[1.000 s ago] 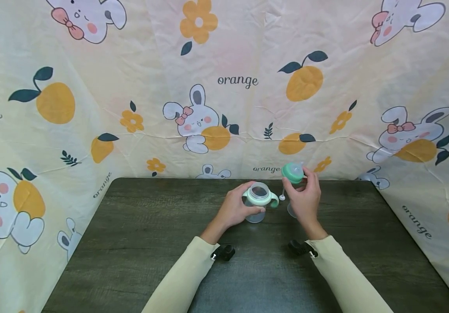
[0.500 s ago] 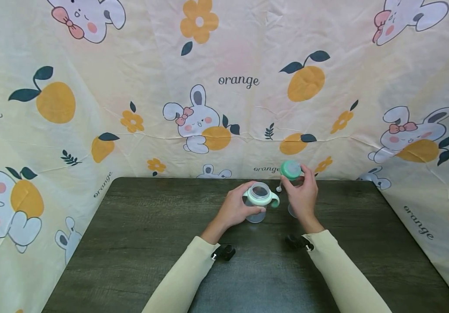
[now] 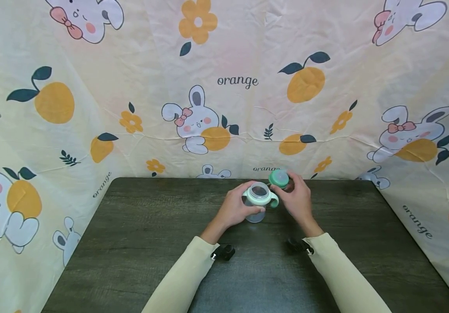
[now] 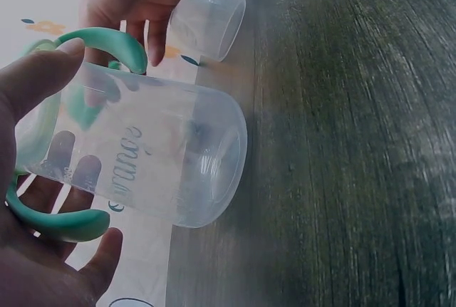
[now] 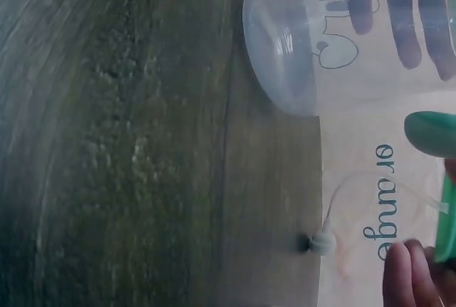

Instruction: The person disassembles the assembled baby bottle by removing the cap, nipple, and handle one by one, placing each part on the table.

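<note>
My left hand [image 3: 235, 208] grips a clear baby bottle [image 4: 149, 143] around its pale mint collar. The bottle stands upright and topless, with a curved green handle [image 4: 107, 40] on each side. Beside its mouth, my right hand [image 3: 298, 200] pinches a green bottle lid [image 3: 278, 178] by the edge. From the lid's underside hangs a thin clear straw [image 5: 335, 196], ending in a small weighted ball [image 5: 323, 243]. In the head view the lid is just right of and behind the bottle's open mouth, apart from it.
A clear plastic cup [image 4: 209, 25] stands on the dark wooden table [image 3: 138, 243], beyond the right hand; the head view hides it behind that hand. A cloth printed with rabbits and oranges [image 3: 150, 87] hangs behind the table's far edge. Each wrist wears a black camera.
My right hand has carried the lid and its straw leftward, closer to the bottle, with the lid now lower. The left hand and bottle have stayed in place.
</note>
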Demonstrator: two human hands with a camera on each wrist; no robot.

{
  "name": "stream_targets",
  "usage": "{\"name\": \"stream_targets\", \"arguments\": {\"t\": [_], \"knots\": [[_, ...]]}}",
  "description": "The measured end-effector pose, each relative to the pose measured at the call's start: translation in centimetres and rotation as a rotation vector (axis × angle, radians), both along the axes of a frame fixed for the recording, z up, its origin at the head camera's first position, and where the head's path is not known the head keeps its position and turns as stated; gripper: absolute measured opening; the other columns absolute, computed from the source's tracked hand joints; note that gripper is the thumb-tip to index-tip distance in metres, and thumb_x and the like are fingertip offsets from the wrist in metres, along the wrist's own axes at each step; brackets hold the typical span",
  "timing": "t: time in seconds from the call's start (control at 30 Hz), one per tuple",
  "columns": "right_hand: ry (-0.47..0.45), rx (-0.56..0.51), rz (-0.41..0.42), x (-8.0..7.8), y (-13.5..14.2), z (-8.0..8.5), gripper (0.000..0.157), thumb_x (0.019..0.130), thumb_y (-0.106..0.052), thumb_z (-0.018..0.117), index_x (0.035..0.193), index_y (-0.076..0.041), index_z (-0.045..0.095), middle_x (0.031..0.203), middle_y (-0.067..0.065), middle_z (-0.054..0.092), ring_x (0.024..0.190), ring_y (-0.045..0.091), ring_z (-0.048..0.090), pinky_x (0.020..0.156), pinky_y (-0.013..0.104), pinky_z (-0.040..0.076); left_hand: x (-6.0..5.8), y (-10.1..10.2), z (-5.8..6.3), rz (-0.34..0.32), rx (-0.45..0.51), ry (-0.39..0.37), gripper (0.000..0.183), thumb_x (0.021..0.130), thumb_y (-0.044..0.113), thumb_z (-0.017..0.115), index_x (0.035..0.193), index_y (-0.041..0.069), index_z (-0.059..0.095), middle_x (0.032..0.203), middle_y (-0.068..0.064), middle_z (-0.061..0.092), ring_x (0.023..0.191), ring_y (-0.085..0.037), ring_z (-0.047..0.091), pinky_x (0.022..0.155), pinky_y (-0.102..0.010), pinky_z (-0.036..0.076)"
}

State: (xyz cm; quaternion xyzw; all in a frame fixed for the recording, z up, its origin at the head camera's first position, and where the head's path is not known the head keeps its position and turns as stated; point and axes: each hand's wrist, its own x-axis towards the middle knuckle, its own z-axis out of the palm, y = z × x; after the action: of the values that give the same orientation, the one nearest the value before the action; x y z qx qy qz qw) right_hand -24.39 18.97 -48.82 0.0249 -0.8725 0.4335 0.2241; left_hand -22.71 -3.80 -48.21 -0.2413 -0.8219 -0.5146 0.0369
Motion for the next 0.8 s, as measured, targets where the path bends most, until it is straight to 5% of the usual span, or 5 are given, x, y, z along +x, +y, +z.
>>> {"name": "stream_targets", "arguments": {"t": [0.27,0.53,0.8], "knots": [[-0.09,0.18,0.101,0.1,0.1,0.8,0.062,0.096,-0.014,0.089,0.147,0.007,0.062,0.116,0.023,0.067,0.093,0.036,0.067,0.077,0.045,0.054,0.0,0.0,0.0,-0.005,0.011,-0.005,0.077,0.086,0.016,0.098,0.154,0.005,0.062,0.148,-0.009,0.068,0.134,-0.027,0.064,0.113,-0.049,0.05],[-0.159,0.371,0.101,-0.6,0.8,0.8,0.058,0.091,-0.019,0.089,0.141,0.002,0.07,0.136,0.025,0.071,0.12,0.047,0.061,0.101,0.064,0.05,0.0,0.0,0.1,0.0,0.01,-0.009,0.077,0.086,0.016,0.099,0.153,0.006,0.062,0.147,-0.009,0.069,0.133,-0.026,0.065,0.113,-0.049,0.05],[-0.158,0.556,0.089,-1.2,0.9,0.5,0.049,0.089,-0.019,0.088,0.132,0.0,0.076,0.129,0.02,0.076,0.113,0.046,0.063,0.098,0.064,0.051,0.0,0.0,-0.1,0.006,0.003,-0.013,0.079,0.086,0.017,0.099,0.154,0.007,0.062,0.148,-0.009,0.068,0.134,-0.027,0.064,0.113,-0.05,0.05]]}}
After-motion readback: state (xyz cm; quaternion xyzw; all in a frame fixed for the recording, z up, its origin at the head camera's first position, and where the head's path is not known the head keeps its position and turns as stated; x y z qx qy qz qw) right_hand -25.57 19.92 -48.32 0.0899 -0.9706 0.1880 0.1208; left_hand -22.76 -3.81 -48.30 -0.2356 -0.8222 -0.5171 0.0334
